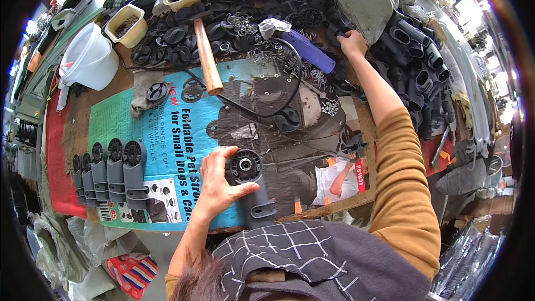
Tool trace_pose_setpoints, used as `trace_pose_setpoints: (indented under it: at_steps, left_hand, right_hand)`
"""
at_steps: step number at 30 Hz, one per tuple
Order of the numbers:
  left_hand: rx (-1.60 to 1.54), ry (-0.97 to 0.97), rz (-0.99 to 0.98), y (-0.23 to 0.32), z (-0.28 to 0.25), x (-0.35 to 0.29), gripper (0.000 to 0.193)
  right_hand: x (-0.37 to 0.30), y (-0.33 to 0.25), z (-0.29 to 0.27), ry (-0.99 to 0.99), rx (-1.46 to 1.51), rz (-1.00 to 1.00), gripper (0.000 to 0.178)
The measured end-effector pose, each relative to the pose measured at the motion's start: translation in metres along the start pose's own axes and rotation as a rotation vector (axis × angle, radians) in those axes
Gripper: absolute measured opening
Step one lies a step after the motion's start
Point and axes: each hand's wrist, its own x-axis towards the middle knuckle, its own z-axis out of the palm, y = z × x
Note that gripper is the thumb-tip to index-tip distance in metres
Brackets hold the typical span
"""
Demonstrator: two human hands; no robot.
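Observation:
My left hand [214, 189] curls its thumb and fingers around the upper end of a grey plastic bracket [257, 190]. That bracket has a round black hub at its top and stands on the printed cardboard [161, 150] near the table's front edge. Far to the right, my right hand [352, 44] reaches into the heap of black plastic parts [301, 0]. Its fingers are bent at a dark piece that I cannot make out. Close to that hand lies a purple power screwdriver [307, 50], with loose metal rings [292, 67] around it.
Several similar grey brackets [115, 170] stand in a row at left. A hammer with a wooden handle [206, 58], a white bucket [92, 56] and two cream tubs [127, 25] sit farther back. Grey tube pieces [415, 50] are heaped at right. A black cord [278, 112] crosses the cardboard.

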Motion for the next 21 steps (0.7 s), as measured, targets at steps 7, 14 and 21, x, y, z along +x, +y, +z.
trace_pose_setpoints:
  at_steps: [7, 14, 21]
  left_hand:
    - [-0.706, 0.271, 0.112, 0.072, 0.009, 0.035, 0.055]
    - [-1.164, 0.199, -0.029, 0.056, -0.001, 0.019, 0.034]
    - [-0.885, 0.064, -0.074, 0.036, -0.015, 0.000, 0.056]
  right_hand:
    - [-0.191, -0.106, -0.118, 0.011, 0.564, -0.546, 0.033]
    - [-0.269, -0.152, -0.158, -0.275, 0.610, -0.865, 0.036]
    - [-0.279, -0.127, -0.152, -0.670, 0.660, -0.799, 0.040]
